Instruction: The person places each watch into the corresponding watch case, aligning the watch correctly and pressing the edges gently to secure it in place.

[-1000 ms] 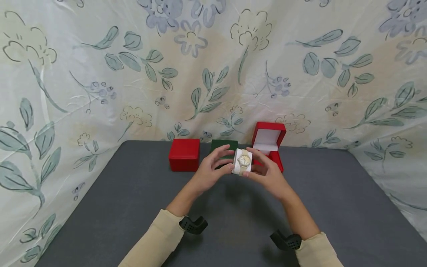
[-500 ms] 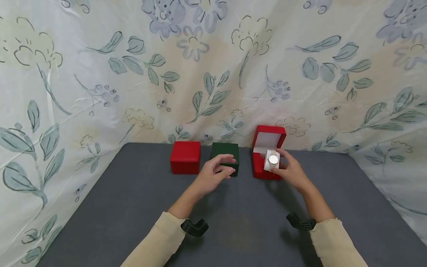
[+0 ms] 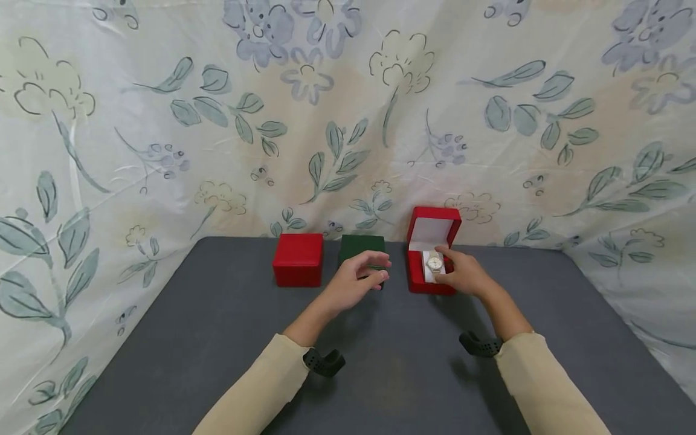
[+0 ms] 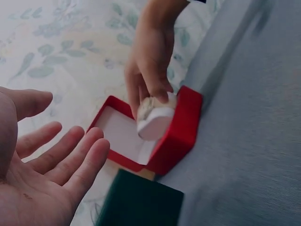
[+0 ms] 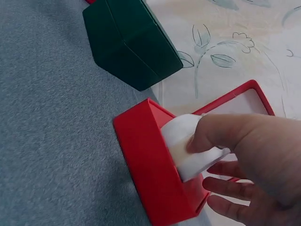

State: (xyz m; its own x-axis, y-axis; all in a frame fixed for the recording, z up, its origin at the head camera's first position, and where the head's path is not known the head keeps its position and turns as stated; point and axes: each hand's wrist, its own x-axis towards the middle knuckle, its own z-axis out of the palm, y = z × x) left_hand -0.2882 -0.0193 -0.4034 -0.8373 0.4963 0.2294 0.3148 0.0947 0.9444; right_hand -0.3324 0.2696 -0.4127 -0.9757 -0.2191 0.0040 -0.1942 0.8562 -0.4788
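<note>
Over the base of an open red watch box, my right hand pinches a white cushion with a wristwatch wrapped round it. The watch has a pale dial and a light strap. In the right wrist view my thumb presses on the strap, and the cushion sits partly inside the box, tilted. The white-lined lid stands raised behind. My left hand hovers in front of a green box with fingers relaxed and nothing in them; it hides part of that box in the head view.
A closed red box stands left of the green one. All the boxes line up near the back edge of the dark grey table. Behind it hangs a floral cloth.
Both hands were at the watch and cushion. The left let go and stayed near the green box, while the right carried them rightward and lowered them into the open red box.
</note>
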